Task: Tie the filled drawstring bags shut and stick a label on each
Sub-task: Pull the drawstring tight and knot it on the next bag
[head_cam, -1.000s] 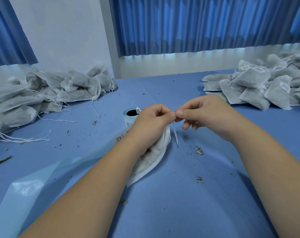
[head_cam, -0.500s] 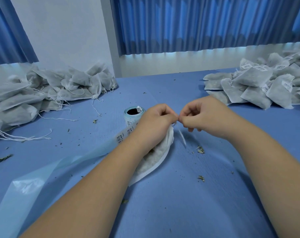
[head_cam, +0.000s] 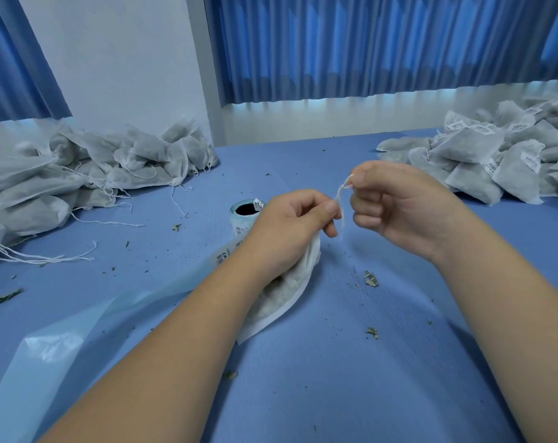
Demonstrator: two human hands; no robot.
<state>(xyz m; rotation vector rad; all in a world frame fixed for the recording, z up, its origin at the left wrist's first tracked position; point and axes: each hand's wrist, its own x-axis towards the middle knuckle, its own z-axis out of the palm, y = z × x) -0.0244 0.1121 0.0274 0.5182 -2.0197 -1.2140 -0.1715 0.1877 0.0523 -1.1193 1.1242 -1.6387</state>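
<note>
A filled white drawstring bag [head_cam: 287, 292] lies on the blue table under my left hand [head_cam: 290, 228], which grips its gathered neck and pinches the string near the thumb. My right hand [head_cam: 395, 203] sits a little higher and to the right, pinching the white drawstring [head_cam: 342, 199] between thumb and forefinger. The string runs between both hands, and a loose end hangs below. A roll of barcode labels [head_cam: 244, 215] stands just behind my left hand. Its pale blue backing strip [head_cam: 111, 318] trails toward the near left.
A heap of untied bags [head_cam: 89, 174] with loose strings fills the left side of the table. Labelled, tied bags [head_cam: 494, 161] are piled at the right. Small dried leaf bits [head_cam: 370, 279] are scattered over the blue table [head_cam: 335, 378]. Blue curtains hang behind.
My right hand has lifted up and to the right, drawing the string away from my left hand. The hands were touching before and are now apart.
</note>
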